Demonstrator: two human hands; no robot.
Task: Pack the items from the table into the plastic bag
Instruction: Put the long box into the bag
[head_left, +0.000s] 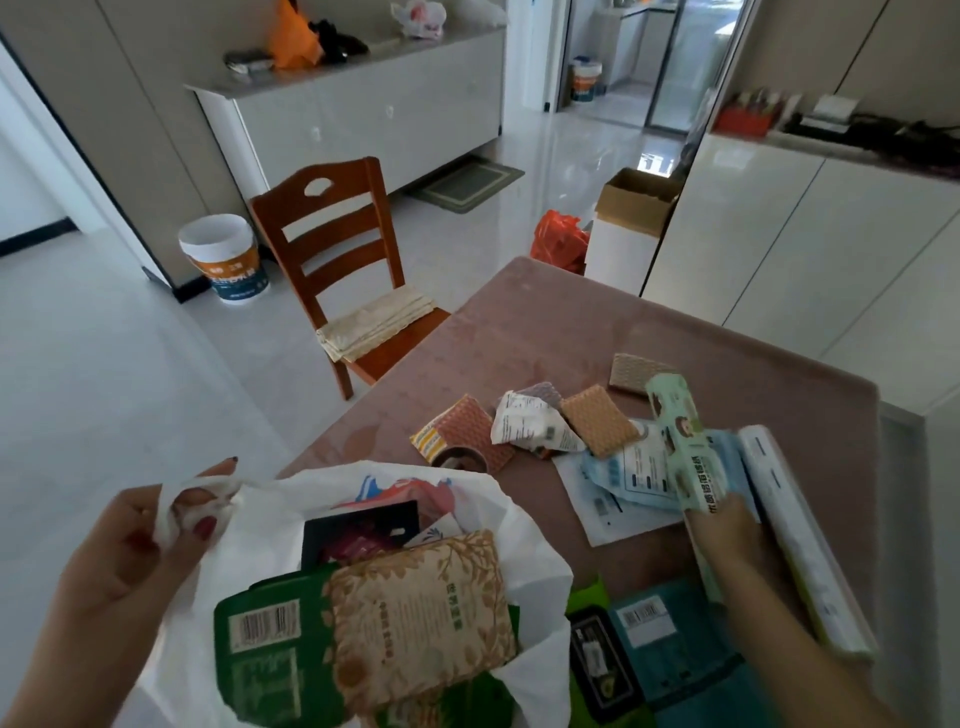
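Note:
A white plastic bag (524, 525) stands open at the table's near left edge. My left hand (140, 551) pinches its handle and holds it up. Inside lie a brown leaf-patterned packet (421, 618), a green packet (270, 660) and a black packet (358, 525). My right hand (727, 530) grips a long pale-green roll pack (680, 441) at its lower end, lifted over the table. Beside it lies a long white box (800, 540). Loose on the table are waffle-textured sponges (597, 421), a crumpled white wrapper (530, 421) and a light-blue pouch (623, 473).
A teal packet (670, 644) and a black packet (597, 660) lie at the near edge. The pink tablecloth (571, 332) covers the table. A wooden chair (343, 260) stands left of it, with a paint bucket (228, 260) behind. White cabinets (779, 249) line the right.

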